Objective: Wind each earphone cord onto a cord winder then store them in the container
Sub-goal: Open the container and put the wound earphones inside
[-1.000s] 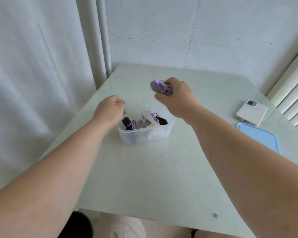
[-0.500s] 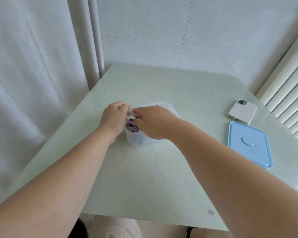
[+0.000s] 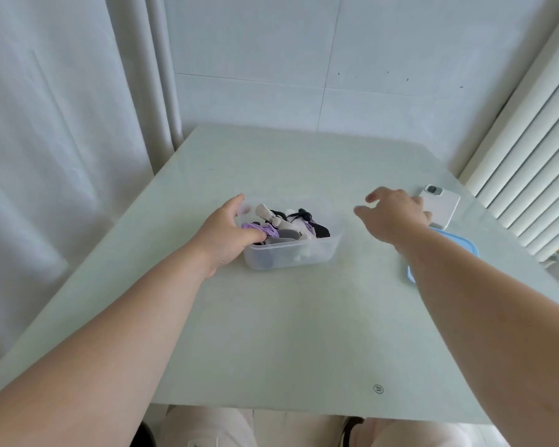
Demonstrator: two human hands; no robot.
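A clear plastic container (image 3: 304, 254) stands in the middle of the table. Inside lie several cord winders wound with purple, black and white earphone cords (image 3: 283, 224). My left hand (image 3: 226, 233) grips the container's left end, thumb over the far rim and fingers curled over the near rim into the box. My right hand (image 3: 392, 212) hovers to the right of the container with fingers spread and relaxed, holding nothing, above the blue lid (image 3: 459, 243).
A white phone (image 3: 441, 204) lies camera-up at the table's right, just beyond my right hand. The blue lid lies partly under my right forearm. A curtain hangs at left, a radiator stands at right, and a tiled wall is behind the pale green table (image 3: 288, 333).
My right hand put the purple-wound winder into the container, then drew away to the right toward the lid. My left hand stayed on the container's left end.
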